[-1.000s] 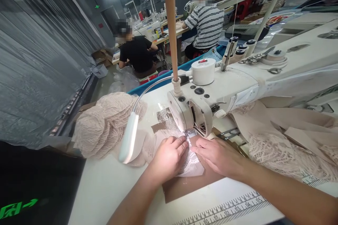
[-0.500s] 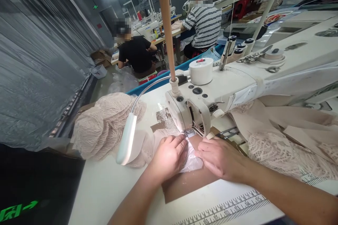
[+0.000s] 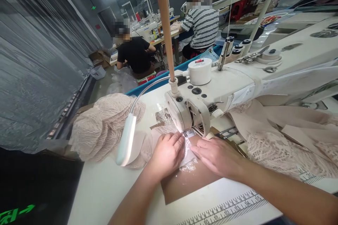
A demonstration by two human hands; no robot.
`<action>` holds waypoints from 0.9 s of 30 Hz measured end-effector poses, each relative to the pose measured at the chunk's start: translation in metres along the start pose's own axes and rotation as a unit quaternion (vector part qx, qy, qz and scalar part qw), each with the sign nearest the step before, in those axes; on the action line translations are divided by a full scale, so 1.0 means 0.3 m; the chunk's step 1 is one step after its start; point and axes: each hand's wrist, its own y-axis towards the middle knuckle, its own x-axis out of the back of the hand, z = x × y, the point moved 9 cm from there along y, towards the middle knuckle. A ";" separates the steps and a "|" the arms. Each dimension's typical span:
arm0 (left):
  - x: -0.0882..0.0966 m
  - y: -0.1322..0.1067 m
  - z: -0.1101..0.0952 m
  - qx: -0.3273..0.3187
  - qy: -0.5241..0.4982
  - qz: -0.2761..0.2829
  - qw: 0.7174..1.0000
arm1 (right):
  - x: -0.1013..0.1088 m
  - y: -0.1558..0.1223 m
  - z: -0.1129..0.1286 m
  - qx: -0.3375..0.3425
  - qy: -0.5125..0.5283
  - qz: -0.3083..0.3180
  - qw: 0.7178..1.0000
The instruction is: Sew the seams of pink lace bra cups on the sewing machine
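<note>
A pale pink lace fabric piece (image 3: 188, 154) lies under the presser foot (image 3: 188, 133) of a white sewing machine (image 3: 182, 107). Fingers lying flat, my left hand (image 3: 169, 151) presses on the lace just left of the foot. My right hand (image 3: 215, 154) pinches the lace's right edge between thumb and fingers, close to the foot. Both palms hide part of the cloth. Beneath the lace is a brown sheet (image 3: 190, 186) on the white table (image 3: 102, 190). The needle tip is too small to make out.
Stacked lace cups (image 3: 105, 123) sit at the left, beside a lit gooseneck lamp (image 3: 127, 140). More pink lace cloth (image 3: 280, 147) is heaped at the right. A ruler strip (image 3: 227, 211) runs along the front edge. Two people (image 3: 136, 54) sit at machines beyond.
The lace has slid forward toward the presser foot, so less shows between my hands. My right hand has shifted slightly left along with it. The left hand stays nearly in place.
</note>
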 end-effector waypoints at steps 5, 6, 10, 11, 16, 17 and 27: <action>-0.001 -0.013 -0.024 -0.009 -0.009 0.015 1.000 | -0.004 -0.001 0.000 0.004 -0.027 0.002 1.000; -0.004 -0.014 -0.023 -0.007 -0.008 0.018 1.000 | -0.005 -0.001 0.002 0.007 -0.027 0.003 1.000; -0.012 -0.018 -0.015 -0.005 0.001 0.024 1.000 | -0.004 0.003 0.001 0.002 -0.025 -0.001 1.000; -0.013 -0.018 -0.012 -0.005 0.004 0.024 1.000 | -0.003 0.006 -0.002 -0.002 -0.025 -0.003 1.000; -0.017 -0.014 0.012 0.018 0.036 0.021 0.999 | -0.007 0.030 -0.016 -0.026 -0.033 -0.002 0.999; -0.019 -0.013 0.018 0.025 0.043 0.021 0.999 | -0.008 0.035 -0.019 -0.032 -0.038 -0.001 0.999; -0.042 -0.024 0.087 0.081 0.048 -0.006 0.996 | -0.026 0.035 -0.037 -0.065 -0.051 0.011 0.997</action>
